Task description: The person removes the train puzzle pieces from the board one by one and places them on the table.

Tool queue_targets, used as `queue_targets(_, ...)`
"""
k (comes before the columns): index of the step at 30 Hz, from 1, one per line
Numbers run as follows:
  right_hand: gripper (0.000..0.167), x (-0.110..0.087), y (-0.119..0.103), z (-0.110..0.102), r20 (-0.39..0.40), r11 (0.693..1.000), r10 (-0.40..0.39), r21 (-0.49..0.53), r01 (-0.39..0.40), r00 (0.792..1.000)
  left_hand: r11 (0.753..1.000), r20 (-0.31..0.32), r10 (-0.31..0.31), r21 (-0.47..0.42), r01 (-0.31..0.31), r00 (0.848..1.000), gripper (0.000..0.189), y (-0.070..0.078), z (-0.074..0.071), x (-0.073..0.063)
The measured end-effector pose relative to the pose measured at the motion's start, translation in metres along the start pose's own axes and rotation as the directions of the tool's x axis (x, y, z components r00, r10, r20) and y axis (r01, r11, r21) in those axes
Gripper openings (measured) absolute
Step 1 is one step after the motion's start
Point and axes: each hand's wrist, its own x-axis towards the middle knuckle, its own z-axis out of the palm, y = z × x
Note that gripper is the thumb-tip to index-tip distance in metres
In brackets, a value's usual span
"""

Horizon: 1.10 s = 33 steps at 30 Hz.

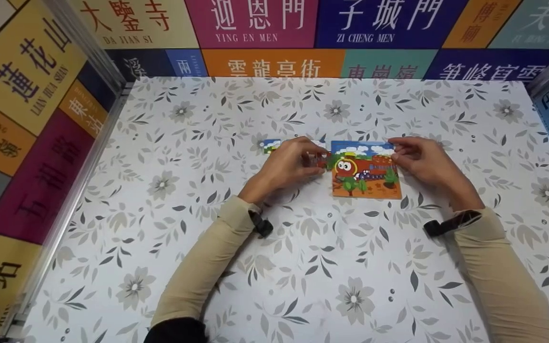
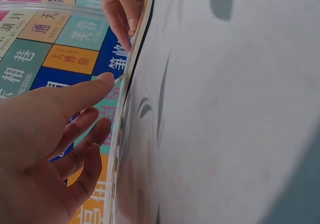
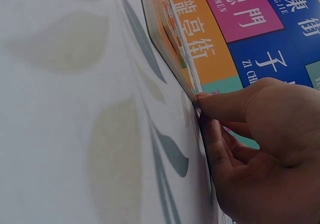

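Observation:
A square picture board (image 1: 367, 174), printed with a red cartoon train, clouds and cactuses, lies on the patterned tabletop in the head view. My right hand (image 1: 420, 159) is at the board's upper right edge, and its thumb and index finger pinch that edge in the right wrist view. To the left of the board is my left hand (image 1: 289, 159), its fingers loosely bent and a gap between thumb and fingertips. Smaller printed pieces (image 1: 270, 144) lie behind it, partly covered by the hand. In the left wrist view, nothing sits between the left hand's (image 2: 65, 139) thumb and fingers.
The table (image 1: 255, 281) has a white cover with grey flowers and leaves. Coloured panels (image 1: 265, 24) with large lettering stand along its far side, and similar ones (image 1: 22, 143) run down the left. A dark wrist strap (image 1: 260, 224) shows at each sleeve cuff.

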Motion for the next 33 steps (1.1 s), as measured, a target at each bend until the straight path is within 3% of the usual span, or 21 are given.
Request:
queue_targets(12,0.049,-0.002,0.002,0.0,-0.014,1.0,-0.014,0.015,0.014,1.0,0.999,0.04,-0.005,0.035,0.003,0.999,0.042,-0.011,-0.007,-0.01)
queue_targets(19,0.048,-0.001,0.003,0.001,-0.024,0.998,-0.058,0.019,0.058,0.998,0.998,0.039,-0.058,0.035,0.057,0.998,0.054,-0.013,-0.006,-0.011)
queue_targets(33,0.051,0.0,0.002,0.001,0.0,1.0,0.011,0.012,-0.011,1.0,0.999,0.039,-0.052,-0.006,0.052,0.998,0.046,-0.014,-0.007,-0.011)
